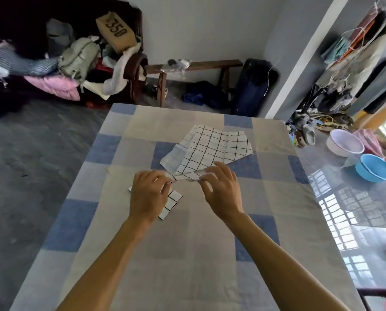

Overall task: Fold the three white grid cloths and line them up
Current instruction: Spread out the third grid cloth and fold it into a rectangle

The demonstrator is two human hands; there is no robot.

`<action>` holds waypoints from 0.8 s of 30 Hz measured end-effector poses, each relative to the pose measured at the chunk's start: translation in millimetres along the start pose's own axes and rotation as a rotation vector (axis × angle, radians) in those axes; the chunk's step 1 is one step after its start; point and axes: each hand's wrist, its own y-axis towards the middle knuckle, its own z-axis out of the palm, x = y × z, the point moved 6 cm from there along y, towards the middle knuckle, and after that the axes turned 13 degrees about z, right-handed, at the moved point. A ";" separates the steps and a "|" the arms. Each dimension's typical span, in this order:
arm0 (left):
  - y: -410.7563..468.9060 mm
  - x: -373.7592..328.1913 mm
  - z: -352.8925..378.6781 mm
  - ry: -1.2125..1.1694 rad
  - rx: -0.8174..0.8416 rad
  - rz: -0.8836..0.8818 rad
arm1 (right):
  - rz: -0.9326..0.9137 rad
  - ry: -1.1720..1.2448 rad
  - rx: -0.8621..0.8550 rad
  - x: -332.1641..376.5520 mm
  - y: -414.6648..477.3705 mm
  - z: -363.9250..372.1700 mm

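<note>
A white grid cloth [212, 149] is lifted off the checked bed cover, its near edge pulled taut between both hands while its far part rests on the cover. My left hand [148, 196] pinches the left end of that edge and my right hand [223, 191] pinches the right end. Another white grid cloth [172, 204], folded small, lies flat under my left hand and is partly hidden by it. Behind the lifted cloth on the right, a second layer of grid fabric [238, 143] shows; I cannot tell whether it is a separate cloth.
The blue and beige checked cover [187, 254] spreads over the work surface. Grey floor lies to the left. On the right floor stand a white basin [344, 142], a blue basin [375, 168] and shoes. A cluttered chair and a wooden bench stand at the back.
</note>
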 end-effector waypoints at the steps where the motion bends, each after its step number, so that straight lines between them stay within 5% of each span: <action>1: -13.9 0.7 9.1 0.001 0.060 -0.016 | -0.002 -0.027 0.051 -2.3 -9.5 14.5; 6: -100.5 -0.7 70.0 -0.111 0.634 -0.177 | 0.049 -0.156 0.395 -26.8 -71.0 74.4; 9: -129.6 -6.6 84.4 -0.140 0.836 -0.263 | 0.126 -0.166 0.633 -48.0 -104.9 96.2; 13: -120.5 -5.5 94.4 -0.193 0.827 -0.294 | 0.223 -0.146 0.698 -64.1 -112.8 98.0; 24: -26.5 23.4 152.8 -0.299 0.654 -0.382 | 0.413 -0.010 0.512 -96.4 -31.8 107.1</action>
